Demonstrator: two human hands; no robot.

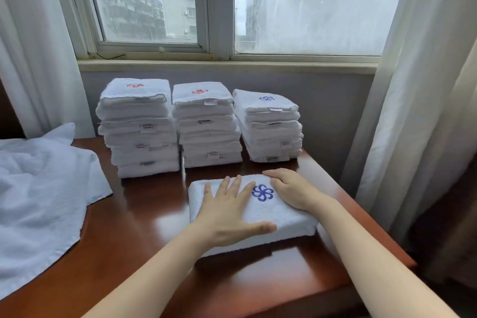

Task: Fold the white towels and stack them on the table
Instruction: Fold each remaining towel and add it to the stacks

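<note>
- A loose white terry towel [38, 188] drapes the brown wooden table's [144, 214] left edge.
- Three stacks of folded white towels [206, 126] stand along its far edge.
- My left hand [227, 214], fingers spread, presses the folded white towel with a blue flower [281, 222] near the right edge.
- My right hand [291, 188] rests flat on it.

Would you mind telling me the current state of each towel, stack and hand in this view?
front towel, folded, flat on the table, blue emblem up.
left hand, flat on the front towel, fingers spread.
right hand, on the front towel's far right edge; grip unclear.
left stack, folded, red emblem on top.
middle stack, folded, red emblem on top.
right stack, folded, blue emblem on top.
loose towel, unfolded, crumpled at the table's left.
</note>
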